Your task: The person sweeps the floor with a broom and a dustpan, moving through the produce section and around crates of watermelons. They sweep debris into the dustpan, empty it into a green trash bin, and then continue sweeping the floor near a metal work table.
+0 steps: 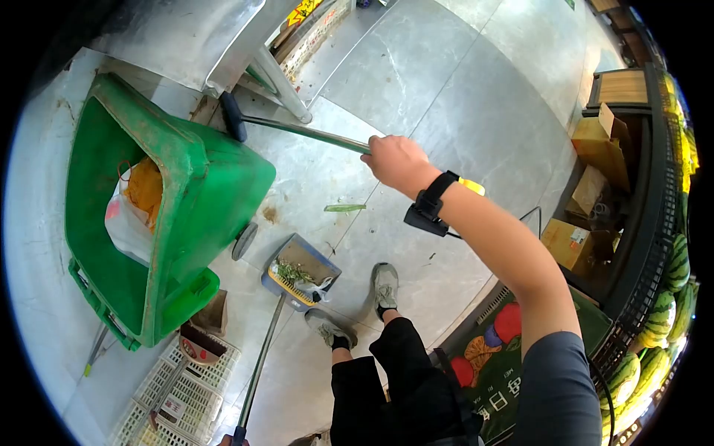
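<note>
My right hand (398,162) is wrapped round the green metal handle of a broom (233,117), whose dark head stands beside the green bin, near a metal table leg. At the bottom edge, my left hand (226,441) shows only in part, at the dark grip of the dustpan pole. The grey-blue dustpan (327,269) lies on the floor in front of my shoes, holding green leafy scraps (291,272) and a bit of clear plastic. A long green leaf piece (345,208) lies on the tiles between broom and dustpan.
The large green bin (223,167) at the left holds a white bag with something orange. Plastic crates (175,398) are at the lower left. A metal table (171,37) stands at the top left. Cardboard boxes (567,244) and shelves with watermelons (625,375) line the right.
</note>
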### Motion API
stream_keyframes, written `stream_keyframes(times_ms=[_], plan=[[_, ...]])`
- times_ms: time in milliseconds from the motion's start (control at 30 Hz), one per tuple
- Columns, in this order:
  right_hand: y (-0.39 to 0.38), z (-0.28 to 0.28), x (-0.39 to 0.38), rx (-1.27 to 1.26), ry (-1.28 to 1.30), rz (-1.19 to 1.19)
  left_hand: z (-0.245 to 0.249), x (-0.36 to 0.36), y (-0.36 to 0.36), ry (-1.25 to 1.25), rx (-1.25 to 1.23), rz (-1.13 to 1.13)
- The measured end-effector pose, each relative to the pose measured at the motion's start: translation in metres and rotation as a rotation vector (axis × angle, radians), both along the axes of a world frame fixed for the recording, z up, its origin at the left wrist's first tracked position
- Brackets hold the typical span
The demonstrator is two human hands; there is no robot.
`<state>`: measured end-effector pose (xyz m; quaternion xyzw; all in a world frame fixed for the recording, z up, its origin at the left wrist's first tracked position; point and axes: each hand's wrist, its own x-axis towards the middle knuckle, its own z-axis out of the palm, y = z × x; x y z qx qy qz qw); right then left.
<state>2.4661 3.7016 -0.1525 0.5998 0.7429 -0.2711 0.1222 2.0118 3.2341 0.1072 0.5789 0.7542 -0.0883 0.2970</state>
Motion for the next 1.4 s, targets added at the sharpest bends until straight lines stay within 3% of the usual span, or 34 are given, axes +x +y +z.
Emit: stream_keyframes(times_ms=[200, 300, 500, 567, 700, 733, 833, 933, 1067, 1133, 1300, 1400], plan=[[0.021, -0.002, 0.004, 0.015, 0.002, 0.031, -0.002, -0.003, -0.004, -0.020, 0.032, 0.004], [0.008, -0.022, -0.020, 0.057, 0.045, 0.026, -0.003, -0.004, -0.008, -0.023, -0.018, 0.178], [-0.010, -0.063, -0.070, 0.016, 0.173, -0.079, -0.003, -0.010, -0.011, -0.025, -0.047, 0.138], [-0.007, -0.075, -0.090, 0.005, 0.249, -0.129, -0.004, -0.018, -0.022, -0.159, -0.001, 0.148], [-0.018, -0.104, -0.144, -0.154, 0.407, -0.199, 0.006, -0.015, -0.005, -0.359, -0.174, 0.170], [-0.025, -0.110, -0.155, -0.159, 0.439, -0.221, 0.012, 0.004, 0.016, -0.254, -0.279, 0.290], [-0.043, -0.138, -0.164, -0.190, 0.493, -0.336, 0.003, 0.004, 0.002, -0.210, -0.160, 0.314], [-0.045, -0.151, -0.161, -0.343, 0.441, -0.328, 0.003, -0.004, -0.002, -0.173, -0.195, 0.223], [-0.051, -0.150, -0.163, -0.466, 0.424, -0.384, 0.006, 0.010, 0.011, -0.180, -0.188, 0.183], [-0.049, -0.136, -0.160, -0.531, 0.451, -0.415, -0.004, -0.007, -0.016, -0.216, -0.110, 0.223], [-0.044, -0.123, -0.142, -0.771, 0.660, -0.530, 0.005, -0.002, 0.003, -0.249, -0.184, 0.289], [-0.051, -0.121, -0.123, -0.863, 0.782, -0.605, -0.002, -0.008, -0.011, -0.264, -0.109, 0.296]])
